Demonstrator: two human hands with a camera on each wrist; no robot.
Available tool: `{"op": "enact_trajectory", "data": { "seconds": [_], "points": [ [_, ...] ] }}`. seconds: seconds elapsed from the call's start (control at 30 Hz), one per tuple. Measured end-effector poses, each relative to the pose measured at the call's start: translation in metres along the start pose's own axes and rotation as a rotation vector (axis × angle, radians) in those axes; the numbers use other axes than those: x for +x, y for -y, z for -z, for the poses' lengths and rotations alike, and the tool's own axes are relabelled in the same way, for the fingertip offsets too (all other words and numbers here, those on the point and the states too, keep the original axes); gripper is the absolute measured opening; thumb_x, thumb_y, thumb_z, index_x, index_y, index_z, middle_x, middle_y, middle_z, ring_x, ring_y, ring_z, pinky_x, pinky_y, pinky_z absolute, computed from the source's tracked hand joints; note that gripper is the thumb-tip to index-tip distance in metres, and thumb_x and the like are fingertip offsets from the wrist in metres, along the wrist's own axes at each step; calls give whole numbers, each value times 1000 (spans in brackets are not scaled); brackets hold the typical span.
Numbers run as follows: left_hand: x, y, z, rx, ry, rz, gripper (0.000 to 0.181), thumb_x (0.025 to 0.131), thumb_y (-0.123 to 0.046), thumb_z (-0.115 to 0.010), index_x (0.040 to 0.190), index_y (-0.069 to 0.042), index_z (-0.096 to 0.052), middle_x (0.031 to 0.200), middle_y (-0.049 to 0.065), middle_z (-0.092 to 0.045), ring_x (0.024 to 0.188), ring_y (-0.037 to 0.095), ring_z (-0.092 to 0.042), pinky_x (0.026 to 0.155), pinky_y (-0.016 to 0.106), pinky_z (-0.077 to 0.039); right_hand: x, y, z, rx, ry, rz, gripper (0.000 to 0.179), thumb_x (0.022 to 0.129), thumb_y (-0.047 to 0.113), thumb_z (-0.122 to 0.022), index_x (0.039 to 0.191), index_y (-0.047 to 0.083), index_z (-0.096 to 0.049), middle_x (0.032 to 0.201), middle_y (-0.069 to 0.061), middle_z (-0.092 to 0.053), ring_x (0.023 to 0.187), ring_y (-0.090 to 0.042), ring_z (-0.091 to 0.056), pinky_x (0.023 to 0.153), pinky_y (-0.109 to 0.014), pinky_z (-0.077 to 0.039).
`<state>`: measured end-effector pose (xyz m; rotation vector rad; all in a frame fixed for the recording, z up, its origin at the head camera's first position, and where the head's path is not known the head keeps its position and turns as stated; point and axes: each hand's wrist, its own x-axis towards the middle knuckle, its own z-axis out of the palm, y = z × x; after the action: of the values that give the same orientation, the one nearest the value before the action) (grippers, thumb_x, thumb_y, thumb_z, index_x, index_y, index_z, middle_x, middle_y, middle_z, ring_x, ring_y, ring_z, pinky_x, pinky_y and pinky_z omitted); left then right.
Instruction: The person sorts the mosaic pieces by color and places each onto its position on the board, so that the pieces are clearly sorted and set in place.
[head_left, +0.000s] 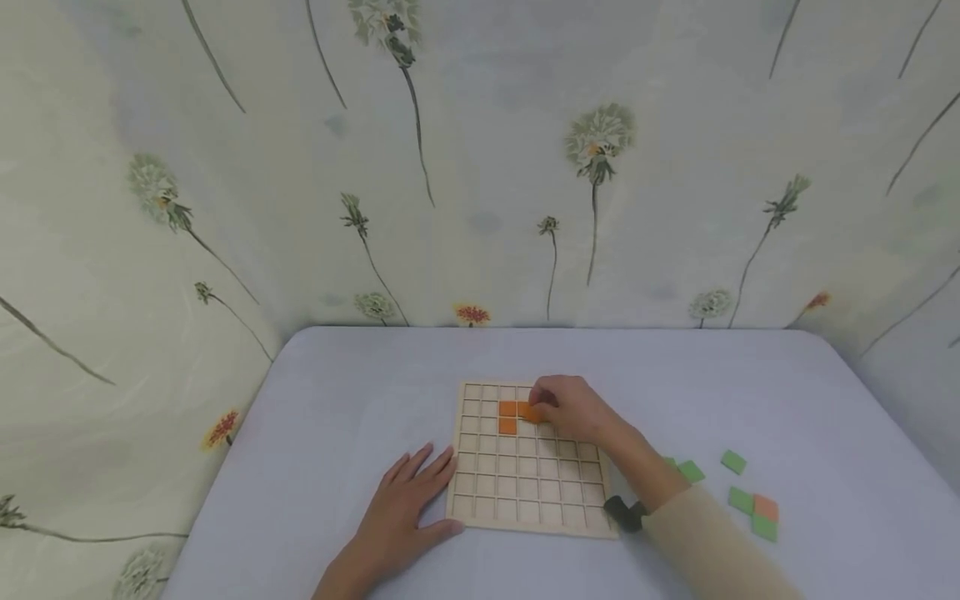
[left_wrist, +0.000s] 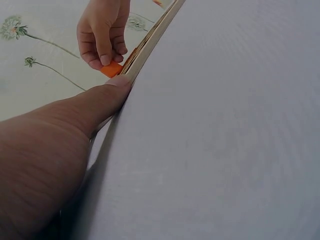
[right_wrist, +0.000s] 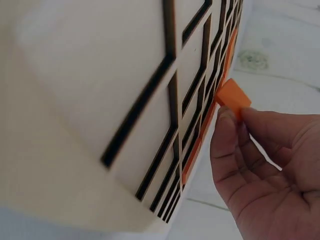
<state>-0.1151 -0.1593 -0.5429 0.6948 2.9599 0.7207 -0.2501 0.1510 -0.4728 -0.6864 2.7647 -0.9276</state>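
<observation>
A light wooden grid board point(head_left: 486, 486) lies on the white table. My right hand point(head_left: 572, 407) is over its upper part and pinches an orange square tile point(right_wrist: 234, 97) between thumb and fingertips. That tile is tilted, its lower edge right at the grid in the right wrist view. Next to it, several orange tiles point(head_left: 507, 426) sit in the squares of the upper rows; my right hand partly hides this area. My left hand point(head_left: 405, 508) rests flat at the board's left side, fingers spread, with fingertips at the edge and the thumb point(left_wrist: 112, 92) against the near left corner.
Several loose green tiles point(head_left: 733, 462) lie on the table point(head_left: 360, 375) right of the board, with an orange tile point(head_left: 766, 507) among them. A dark cylindrical object point(head_left: 621, 512) shows beside the right sleeve. Flower-patterned cloth point(head_left: 487, 167) hangs behind the table.
</observation>
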Motion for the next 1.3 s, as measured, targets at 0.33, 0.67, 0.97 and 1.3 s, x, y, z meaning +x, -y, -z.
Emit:
{"op": "enact_trajectory", "data": {
  "seconds": [0.33, 0.67, 0.97, 1.3],
  "points": [
    [0, 1, 2, 22, 8, 18, 90, 91, -73, -61, 164, -25, -37, 169, -17, -26, 160, 19, -13, 128, 53, -12, 9, 11, -8, 6, 35, 26, 11, 98, 2, -66, 100, 9, -74, 96, 2, -72, 94, -18, -66, 85, -41, -58],
    [1, 1, 1, 21, 7, 11, 89, 92, -72, -62, 163, -25, -38, 169, -16, -27, 160, 19, -13, 128, 52, -12, 6, 12, -11, -59, 58, 9, 12, 96, 1, -67, 94, 9, -75, 92, 1, -70, 90, -17, -65, 85, -42, -58],
    [1, -1, 2, 15, 7, 5, 89, 91, -71, -63, 163, -25, -38, 169, -17, -26, 160, 19, -13, 128, 52, -12, 0, 15, -13, -125, 47, -7, 16, 95, 1, -72, 84, 12, -69, 85, 2, -60, 79, -15, -55, 71, -34, -52],
    [0, 0, -1, 21, 1, 11, 91, 91, -75, -59, 164, -25, -37, 169, -17, -24, 160, 18, -12, 128, 52, -12, -20, 16, 2, -104, 77, -37, 13, 96, 9, -74, 87, 16, -68, 84, 6, -61, 79, -14, -55, 72, -35, -50]
  ]
}}
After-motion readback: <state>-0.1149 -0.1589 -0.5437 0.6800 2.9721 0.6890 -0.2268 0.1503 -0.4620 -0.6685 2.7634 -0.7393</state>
